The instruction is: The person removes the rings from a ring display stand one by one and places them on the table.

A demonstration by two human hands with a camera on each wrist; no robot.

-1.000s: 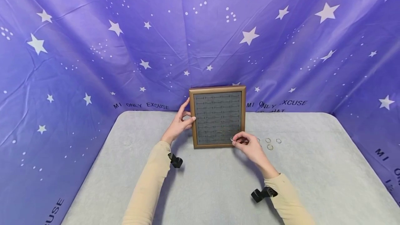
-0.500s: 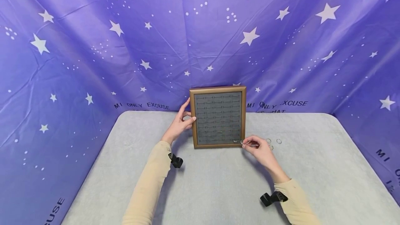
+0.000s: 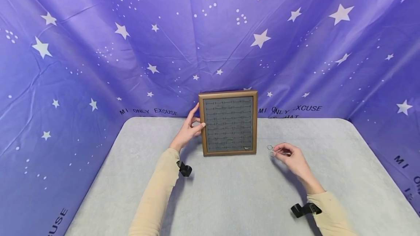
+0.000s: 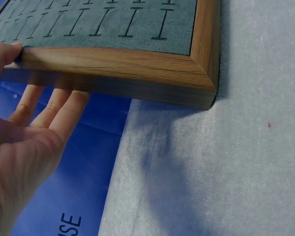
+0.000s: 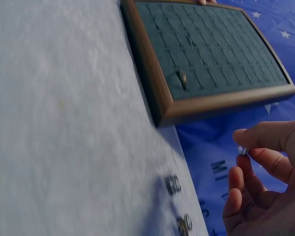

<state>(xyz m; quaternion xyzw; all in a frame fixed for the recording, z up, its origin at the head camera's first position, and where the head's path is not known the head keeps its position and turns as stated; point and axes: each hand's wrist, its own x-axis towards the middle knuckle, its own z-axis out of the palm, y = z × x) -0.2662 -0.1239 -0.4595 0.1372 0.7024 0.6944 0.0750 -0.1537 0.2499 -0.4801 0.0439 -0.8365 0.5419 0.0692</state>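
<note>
A display board with a brown wood frame (image 3: 228,154) and dark slotted padding (image 3: 228,119) stands on the table near its back edge. My left hand (image 3: 187,132) grips its left side, thumb on the front and fingers behind. One ring (image 3: 246,148) sits in the bottom right slot, and it looks gold-toned in the right wrist view. My right hand (image 3: 293,159) is right of the board, apart from it. Between thumb and fingertip it pinches a small silver ring (image 5: 243,150). Several loose rings (image 5: 172,184) lie on the table near this hand, partly hidden by it in the head view.
The table has a pale grey cloth (image 3: 223,196). A purple curtain (image 3: 197,46) with white stars hangs behind and at both sides. Black wrist cameras (image 3: 185,169) are strapped to both sleeves.
My right hand has left the board's lower right corner and moved right, over the loose rings. A ring now shows in the bottom right slot. The left hand has stayed on the frame.
</note>
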